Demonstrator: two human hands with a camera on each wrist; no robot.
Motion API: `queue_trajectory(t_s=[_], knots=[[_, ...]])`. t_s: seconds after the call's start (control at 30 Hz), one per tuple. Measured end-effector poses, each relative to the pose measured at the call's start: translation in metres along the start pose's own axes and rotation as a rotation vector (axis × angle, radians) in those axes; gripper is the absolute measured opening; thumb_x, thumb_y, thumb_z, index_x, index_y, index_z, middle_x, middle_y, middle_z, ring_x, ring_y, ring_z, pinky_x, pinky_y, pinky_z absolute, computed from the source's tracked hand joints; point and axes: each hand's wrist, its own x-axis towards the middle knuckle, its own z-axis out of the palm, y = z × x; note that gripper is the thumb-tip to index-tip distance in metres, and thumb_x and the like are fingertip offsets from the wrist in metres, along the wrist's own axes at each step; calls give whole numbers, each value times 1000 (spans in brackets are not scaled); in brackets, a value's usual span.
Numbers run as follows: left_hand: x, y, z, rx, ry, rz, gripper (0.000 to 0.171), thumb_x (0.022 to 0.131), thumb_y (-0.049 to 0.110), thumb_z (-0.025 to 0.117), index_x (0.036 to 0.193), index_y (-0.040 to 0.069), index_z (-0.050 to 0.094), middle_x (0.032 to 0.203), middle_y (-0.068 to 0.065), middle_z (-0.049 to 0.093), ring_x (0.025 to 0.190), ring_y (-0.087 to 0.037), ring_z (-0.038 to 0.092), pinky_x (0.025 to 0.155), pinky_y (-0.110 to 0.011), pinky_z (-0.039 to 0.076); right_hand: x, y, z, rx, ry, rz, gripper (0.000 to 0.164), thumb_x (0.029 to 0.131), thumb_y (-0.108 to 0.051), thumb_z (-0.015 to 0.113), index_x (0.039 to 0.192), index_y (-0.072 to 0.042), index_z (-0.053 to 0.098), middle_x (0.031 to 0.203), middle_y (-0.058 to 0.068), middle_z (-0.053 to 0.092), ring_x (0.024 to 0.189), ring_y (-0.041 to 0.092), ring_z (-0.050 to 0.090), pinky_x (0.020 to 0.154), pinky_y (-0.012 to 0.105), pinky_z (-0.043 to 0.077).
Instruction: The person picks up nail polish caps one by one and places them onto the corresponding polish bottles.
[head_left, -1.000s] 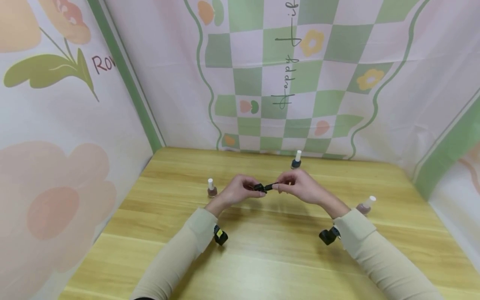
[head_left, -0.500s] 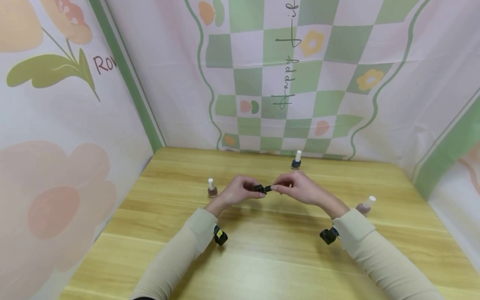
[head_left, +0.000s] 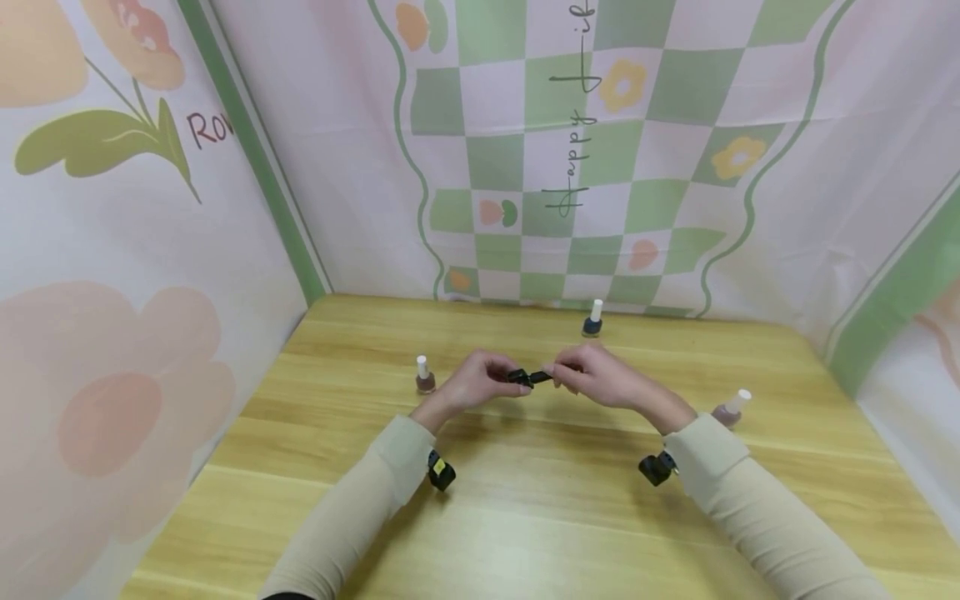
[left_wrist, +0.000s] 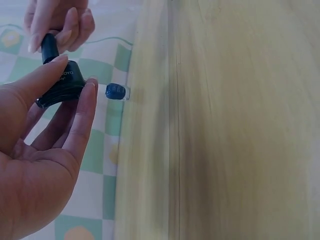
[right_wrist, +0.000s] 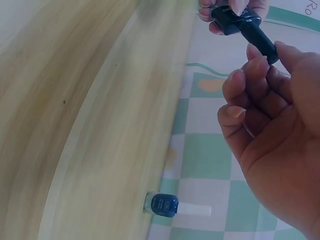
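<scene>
Above the middle of the table, my left hand (head_left: 480, 379) holds a dark nail polish bottle (left_wrist: 67, 82) between thumb and fingers, tilted on its side. White lettering shows on its glass. Its long black cap (right_wrist: 257, 40) sits in line with the bottle neck and points to the right. My right hand (head_left: 600, 377) pinches the end of that cap with thumb and forefinger; the other fingers are curled loosely beside it in the right wrist view. Whether the cap is loose on the neck I cannot tell.
Three white-capped nail polish bottles stand on the wooden table (head_left: 495, 517): a dark blue one (head_left: 592, 325) behind my right hand, a brownish one (head_left: 425, 382) left of my left hand, and a mauve one (head_left: 727, 414) by my right sleeve. Patterned cloth (head_left: 360, 208) hangs behind.
My right fingers first slid a little toward the bottle along the cap, then drew back right to its end, so more of the cap shows. My left hand and the bottle have stayed put.
</scene>
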Motion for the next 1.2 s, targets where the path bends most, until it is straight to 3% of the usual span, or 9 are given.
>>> queue_trajectory(t_s=[0.13,0.3,0.47,0.6,0.77,0.87,0.97,1.03,1.2], knots=[[0,1,-1,3,-2,-6,11,90,20,81,98,12,77,93,-2,74,86,-17,68,86,-42,57,1,0,1,-7,5,-6,26,107,-27,56,90,-17,72,67,0,61,51,10,46,49,27,43],[0,-1,-1,9,3,-15,13,90,21,82,98,12,77,94,-2,74,87,-17,68,82,-34,56,-1,-1,0,7,17,34,12,100,-26,69,104,-15,74,84,-5,70,71,19,62,60,30,51],[0,-1,0,4,3,-9,12,90,21,82,98,13,78,94,-2,74,87,-18,68,83,-35,56,-2,0,-2,7,-1,32,11,101,-23,68,95,-15,72,77,0,66,61,13,52,53,27,44],[0,-1,0,10,-10,-1,10,91,21,81,98,14,78,94,-1,75,88,-18,68,84,-36,56,-2,0,-2,-13,-35,25,22,106,-27,59,90,-18,71,72,4,62,55,10,46,52,27,43],[0,1,0,5,-10,-8,10,91,22,81,98,15,78,95,-2,74,88,-19,68,88,-46,57,-1,1,0,-18,-53,37,37,110,-34,50,82,-18,69,68,7,61,51,9,44,52,30,45],[0,1,0,4,-5,-14,11,90,23,81,97,15,78,95,-2,74,88,-19,67,89,-49,56,-2,2,1,-8,-23,38,29,108,-32,55,89,-17,73,69,9,63,51,10,44,50,29,44],[0,1,-1,3,-4,-17,11,90,23,81,97,14,78,95,-2,74,88,-19,67,89,-47,56,-2,3,2,5,14,26,13,102,-24,66,105,-15,74,79,6,69,61,14,57,56,28,49],[0,0,-1,1,-2,-17,12,90,23,82,97,14,78,94,-2,74,88,-19,67,87,-44,57,-2,3,2,20,25,23,14,99,-21,71,110,-13,73,87,7,72,70,19,62,59,28,51],[-1,0,-2,13,-6,-3,12,90,22,81,97,14,78,94,-1,75,88,-17,68,83,-35,56,-3,2,1,52,27,44,7,99,-19,71,101,-14,74,89,12,72,68,20,59,57,27,46]])
